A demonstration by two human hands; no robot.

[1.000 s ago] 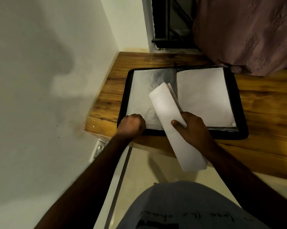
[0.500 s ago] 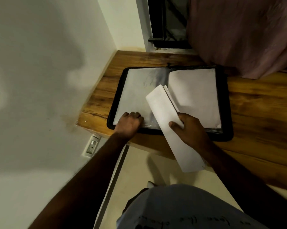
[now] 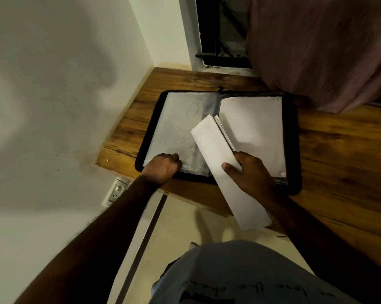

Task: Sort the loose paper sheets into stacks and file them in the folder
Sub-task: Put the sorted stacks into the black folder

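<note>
A black zip folder (image 3: 293, 150) lies open on the wooden table (image 3: 338, 154). Its left page is a shiny clear plastic sleeve (image 3: 180, 128); a white sheet (image 3: 255, 119) lies on its right page. My left hand (image 3: 162, 166) rests at the sleeve's near edge with its fingers curled onto the plastic. My right hand (image 3: 248, 172) grips a bent stack of white paper sheets (image 3: 215, 150), thumb on top, held slanted over the folder's middle and out past the table's front edge.
A white wall (image 3: 64, 84) closes off the left side, with a power socket (image 3: 116, 193) below the table's corner. A pinkish curtain (image 3: 316, 44) hangs over the table's back right. A dark window frame (image 3: 220, 36) stands behind the folder.
The view has shifted slightly. My left hand has slid a little along the sleeve's near edge. The right hand keeps its grip on the paper stack in about the same place.
</note>
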